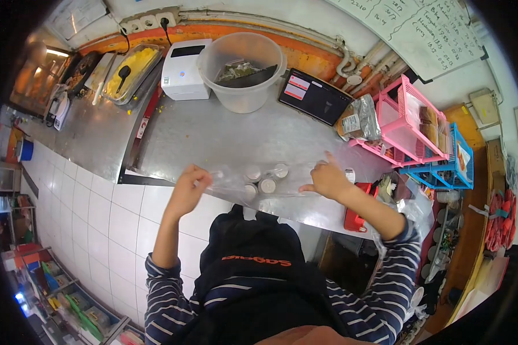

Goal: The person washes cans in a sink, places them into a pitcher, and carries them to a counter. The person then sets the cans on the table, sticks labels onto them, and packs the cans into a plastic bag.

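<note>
A clear plastic bag [229, 181] stretches between my two hands near the front edge of the metal counter. My left hand [189, 191] pinches the bag's left end, fingers curled. My right hand [328, 179] is at its right end, fingers curled on the film, with the thumb and one finger sticking out. Several small containers with pale round lids [267, 185] stand close together between the hands, seen through or beside the film; I cannot tell whether all are inside it. Another small pale container [350, 174] is just beyond my right hand.
At the back of the metal counter [178, 135] stand a white label printer [186, 72], a translucent bucket [244, 95] and a tablet [315, 96]. A foil-like pouch [360, 119], pink rack [406, 123] and blue rack [457, 158] are right. A red object [358, 208] lies beside my right forearm.
</note>
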The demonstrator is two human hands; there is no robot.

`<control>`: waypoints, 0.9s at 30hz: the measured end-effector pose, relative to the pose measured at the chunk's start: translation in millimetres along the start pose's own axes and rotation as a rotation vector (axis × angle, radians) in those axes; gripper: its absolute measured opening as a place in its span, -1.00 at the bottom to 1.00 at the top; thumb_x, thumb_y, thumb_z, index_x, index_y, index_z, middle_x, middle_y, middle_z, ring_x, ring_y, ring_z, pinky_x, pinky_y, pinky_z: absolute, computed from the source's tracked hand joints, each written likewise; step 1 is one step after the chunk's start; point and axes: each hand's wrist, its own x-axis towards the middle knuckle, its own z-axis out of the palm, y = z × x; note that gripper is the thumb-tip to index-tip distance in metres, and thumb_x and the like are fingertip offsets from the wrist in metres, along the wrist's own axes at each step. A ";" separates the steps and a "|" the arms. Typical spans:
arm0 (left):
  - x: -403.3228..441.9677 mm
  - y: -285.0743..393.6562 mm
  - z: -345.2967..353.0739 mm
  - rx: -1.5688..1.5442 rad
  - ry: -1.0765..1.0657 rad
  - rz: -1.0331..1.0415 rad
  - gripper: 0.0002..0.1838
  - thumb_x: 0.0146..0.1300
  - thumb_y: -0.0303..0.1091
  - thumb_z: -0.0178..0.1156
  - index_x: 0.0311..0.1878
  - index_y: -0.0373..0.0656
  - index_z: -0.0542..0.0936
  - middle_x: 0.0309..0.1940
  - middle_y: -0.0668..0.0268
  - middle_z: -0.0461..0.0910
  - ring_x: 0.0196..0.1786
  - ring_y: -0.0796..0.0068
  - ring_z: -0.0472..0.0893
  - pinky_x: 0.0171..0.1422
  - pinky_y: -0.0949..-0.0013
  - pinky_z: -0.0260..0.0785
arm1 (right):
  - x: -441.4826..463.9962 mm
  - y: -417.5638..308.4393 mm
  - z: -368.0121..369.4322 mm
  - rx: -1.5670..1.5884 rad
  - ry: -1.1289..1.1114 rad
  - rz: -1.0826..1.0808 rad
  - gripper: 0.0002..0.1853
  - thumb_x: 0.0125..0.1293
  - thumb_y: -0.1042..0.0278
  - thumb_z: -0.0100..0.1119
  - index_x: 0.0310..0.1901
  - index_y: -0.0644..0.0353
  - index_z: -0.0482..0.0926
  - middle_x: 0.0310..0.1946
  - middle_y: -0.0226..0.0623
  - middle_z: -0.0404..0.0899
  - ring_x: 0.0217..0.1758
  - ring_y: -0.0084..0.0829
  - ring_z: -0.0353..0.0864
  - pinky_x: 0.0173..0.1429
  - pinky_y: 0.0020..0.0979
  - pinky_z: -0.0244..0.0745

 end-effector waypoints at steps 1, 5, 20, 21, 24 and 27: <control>-0.9 10.6 -4.7 -0.004 0.075 0.085 -0.74 0.21 -0.29 -0.02 -0.52 -0.23 0.46 -0.57 0.38 0.37 -0.39 0.63 0.34 -0.32 0.50 0.16 | -14.4 0.7 -14.9 0.139 -0.025 -0.096 -0.59 0.01 -0.08 0.04 -0.46 0.16 0.58 -0.43 -0.26 0.54 -0.24 -0.32 0.50 0.05 -0.14 0.16; 19.6 34.5 26.1 -0.468 -0.117 0.032 -0.87 0.21 -0.35 -0.03 -0.35 -0.20 0.38 -0.44 0.42 0.40 -0.27 0.63 0.36 -0.12 0.54 0.19 | -53.7 -21.6 -48.0 -0.052 -0.180 -0.171 -0.81 -0.03 0.18 0.07 -0.57 0.10 0.55 -0.56 -0.35 0.53 -0.39 -0.40 0.51 0.00 -0.34 0.16; 23.4 49.1 160.4 -0.375 0.296 0.335 -0.66 -0.07 -0.40 0.21 -0.19 -0.15 0.36 -0.34 0.33 0.44 -0.35 0.51 0.47 -0.32 0.44 0.34 | 86.5 -78.3 90.1 0.602 0.834 0.101 -0.54 -0.06 0.18 0.14 -0.11 0.22 0.39 -0.10 -0.19 0.38 -0.07 -0.18 0.38 -0.01 -0.29 0.28; 19.9 47.2 163.9 -0.150 -0.043 0.306 -0.58 -0.13 -0.33 0.27 -0.17 -0.15 0.36 -0.35 0.31 0.45 -0.31 0.44 0.47 -0.24 0.35 0.32 | 97.6 -92.8 95.8 0.780 0.810 0.031 -0.55 -0.06 0.19 0.13 -0.11 0.22 0.40 -0.12 -0.18 0.38 -0.10 -0.18 0.39 -0.03 -0.29 0.30; 30.1 29.7 127.0 0.273 -0.230 0.541 -0.43 -0.23 -0.19 0.34 -0.12 -0.16 0.36 -0.28 0.24 0.44 -0.16 0.29 0.43 -0.08 0.11 0.20 | 109.0 -101.8 82.9 1.035 0.718 -0.107 -0.59 -0.06 0.24 0.11 -0.13 0.20 0.41 -0.19 -0.17 0.41 -0.16 -0.18 0.42 -0.10 -0.27 0.33; 43.8 1.6 45.2 0.542 -0.030 0.305 -0.17 -0.27 -0.09 0.32 0.14 -0.14 0.22 0.13 0.15 0.20 0.21 0.19 0.18 0.20 -0.18 -0.25 | 114.1 -81.3 70.0 1.078 0.574 -0.113 -0.62 -0.07 0.29 0.08 -0.14 0.19 0.42 -0.25 -0.17 0.44 -0.23 -0.19 0.45 -0.17 -0.26 0.37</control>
